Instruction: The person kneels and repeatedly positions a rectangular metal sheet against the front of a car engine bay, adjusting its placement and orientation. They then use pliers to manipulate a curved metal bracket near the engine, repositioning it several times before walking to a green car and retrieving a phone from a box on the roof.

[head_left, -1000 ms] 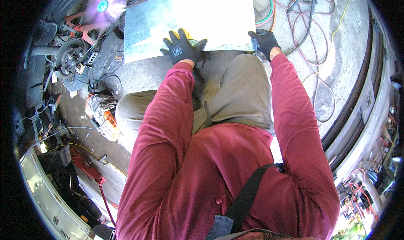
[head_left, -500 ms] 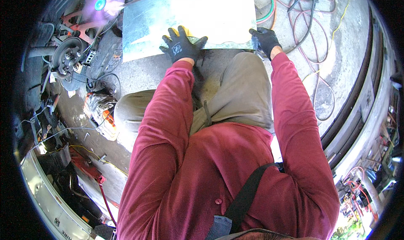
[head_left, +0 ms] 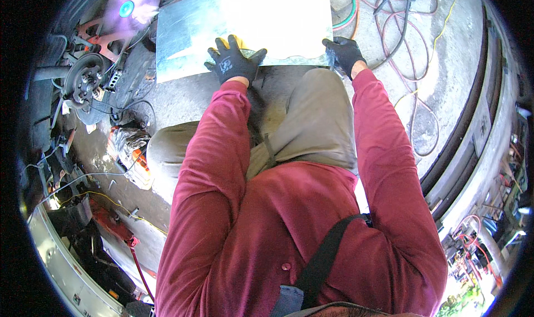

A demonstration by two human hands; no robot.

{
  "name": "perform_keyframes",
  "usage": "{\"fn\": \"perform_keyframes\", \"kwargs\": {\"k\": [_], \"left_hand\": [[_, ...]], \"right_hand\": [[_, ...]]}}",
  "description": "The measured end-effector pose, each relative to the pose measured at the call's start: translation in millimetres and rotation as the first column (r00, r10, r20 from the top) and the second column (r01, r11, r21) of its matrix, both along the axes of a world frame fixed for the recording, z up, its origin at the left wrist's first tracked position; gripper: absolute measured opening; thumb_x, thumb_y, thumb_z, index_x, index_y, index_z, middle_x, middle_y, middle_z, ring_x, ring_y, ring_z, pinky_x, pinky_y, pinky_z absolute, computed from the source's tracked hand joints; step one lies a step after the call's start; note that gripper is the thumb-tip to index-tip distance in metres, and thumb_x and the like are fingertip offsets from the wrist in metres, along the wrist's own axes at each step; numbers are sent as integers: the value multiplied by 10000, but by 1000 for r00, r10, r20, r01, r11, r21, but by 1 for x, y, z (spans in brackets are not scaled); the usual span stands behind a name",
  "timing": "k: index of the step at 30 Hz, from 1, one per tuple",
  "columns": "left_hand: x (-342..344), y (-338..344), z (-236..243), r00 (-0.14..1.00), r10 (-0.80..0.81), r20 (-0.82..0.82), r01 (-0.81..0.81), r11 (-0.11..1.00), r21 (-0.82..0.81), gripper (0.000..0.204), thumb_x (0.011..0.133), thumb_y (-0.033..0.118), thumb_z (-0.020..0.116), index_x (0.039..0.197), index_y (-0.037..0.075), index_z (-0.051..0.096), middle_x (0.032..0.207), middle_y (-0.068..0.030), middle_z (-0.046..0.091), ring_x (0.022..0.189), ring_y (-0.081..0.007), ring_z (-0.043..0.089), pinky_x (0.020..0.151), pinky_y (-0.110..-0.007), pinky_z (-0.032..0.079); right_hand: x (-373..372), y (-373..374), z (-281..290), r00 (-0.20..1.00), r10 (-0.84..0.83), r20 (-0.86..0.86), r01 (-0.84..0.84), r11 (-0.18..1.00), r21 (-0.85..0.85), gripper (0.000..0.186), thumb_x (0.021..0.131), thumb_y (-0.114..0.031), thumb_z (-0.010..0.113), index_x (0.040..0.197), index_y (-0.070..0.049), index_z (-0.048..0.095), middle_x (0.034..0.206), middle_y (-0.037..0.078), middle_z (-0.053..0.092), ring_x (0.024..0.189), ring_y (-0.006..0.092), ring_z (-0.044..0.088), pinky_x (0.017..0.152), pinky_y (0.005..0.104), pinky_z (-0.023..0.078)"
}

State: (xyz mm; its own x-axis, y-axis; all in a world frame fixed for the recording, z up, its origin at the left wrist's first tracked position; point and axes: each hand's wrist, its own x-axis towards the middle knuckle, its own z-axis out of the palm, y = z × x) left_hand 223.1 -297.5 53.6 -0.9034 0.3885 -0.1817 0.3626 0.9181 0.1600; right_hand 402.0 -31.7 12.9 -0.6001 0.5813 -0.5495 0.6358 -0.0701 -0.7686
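A large shiny metal sheet [head_left: 189,36] lies in front of me above the concrete floor, its middle washed out by glare. Near its front edge, between my hands, runs a wavy outline with a duller strip below it. My left hand [head_left: 232,63], in a black glove, rests on the sheet with fingers spread. At the sheet's right front corner, my right hand [head_left: 346,53], gloved the same way, has its fingers closed round the edge. The underside of that grip is hidden. My bent knee [head_left: 321,94] is just below the near edge.
A fan [head_left: 127,9] with blurred blades stands at the far left, above a brake disc [head_left: 86,80] on a vehicle. Hoses and cables [head_left: 409,50] tangle over the floor at the right. A red floor jack [head_left: 111,222] lies lower left; long metal rails [head_left: 473,133] edge the right side.
The whole view has shifted slightly, so everything appears a little further left. Both hands keep the same places on the metal sheet.
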Motion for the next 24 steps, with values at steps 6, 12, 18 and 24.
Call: {"fn": "perform_keyframes", "kwargs": {"k": [6,12,18,24], "left_hand": [[0,0,3,999,2,40,-3,1000,17,1146,778,817,724,1653,174,357,1730,-225,242,1582,-528,195,1249,-707,179],[0,0,6,999,4,46,-3,1000,-17,1158,778,823,717,1663,178,342,1743,-218,216,1594,-515,174,1260,-689,180],[0,1,2,999,13,31,-12,1000,-22,1156,779,822,716,1662,175,341,1746,-214,210,1600,-501,170,1260,-689,175],[-1,0,-7,999,6,-43,-5,1000,19,1133,765,829,719,1630,179,386,1710,-229,280,1566,-520,240,1238,-712,197]], "right_hand": [[0,0,1,999,13,31,-14,998,58,520,952,-397,750,1251,28,742,1161,162,783,997,253,725,910,379,547],[-2,1,-4,998,40,41,-45,992,115,539,945,-405,746,1274,22,735,1218,185,771,1061,283,732,944,390,546],[-1,0,0,999,12,53,-15,997,70,533,950,-409,734,1264,22,739,1215,190,772,1069,301,731,953,401,540],[-2,1,-1,999,47,28,-50,991,122,550,949,-415,733,1265,36,734,1209,208,769,1060,307,731,952,402,541]]}}
